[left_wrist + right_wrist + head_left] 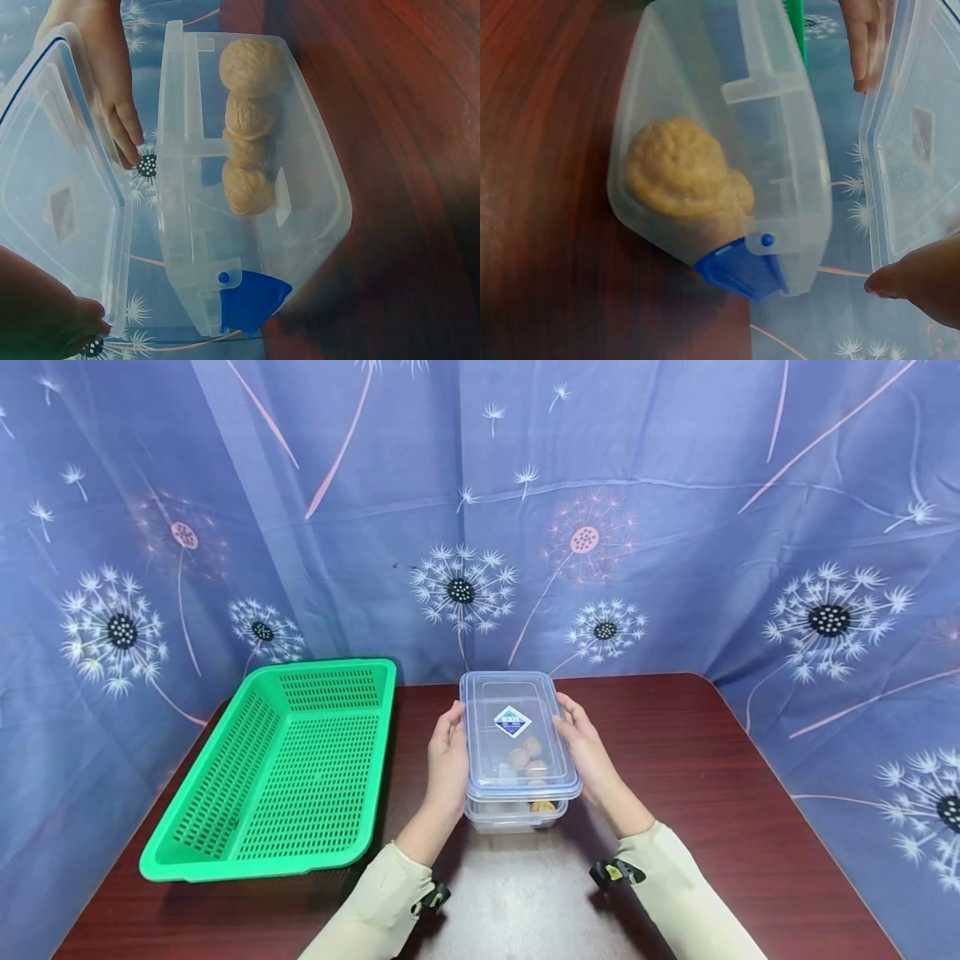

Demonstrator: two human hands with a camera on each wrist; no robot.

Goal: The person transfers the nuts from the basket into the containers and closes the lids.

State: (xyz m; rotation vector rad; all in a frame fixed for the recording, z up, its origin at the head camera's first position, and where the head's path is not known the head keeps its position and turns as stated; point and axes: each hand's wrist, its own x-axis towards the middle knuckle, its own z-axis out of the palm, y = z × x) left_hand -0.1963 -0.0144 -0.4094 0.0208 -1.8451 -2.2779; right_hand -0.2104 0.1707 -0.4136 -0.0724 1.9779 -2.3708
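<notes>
A clear lid (487,760) with a blue seal line and a diamond label lies between my hands. My left hand (448,764) grips its left edge, and my right hand (588,756) holds the right edge. Beneath the lid stands a clear plastic container (513,818); both wrist views show a gap between the two. Several walnuts (249,120) rest inside it, also visible through the wall in the right wrist view. Blue latches, one in the left wrist view (251,300) and one in the right (742,270), hang from its rim.
A green perforated basket (386,735) stands on the left of the dark red wooden table (675,760). Behind the table hangs a blue curtain (675,527) with a dandelion print.
</notes>
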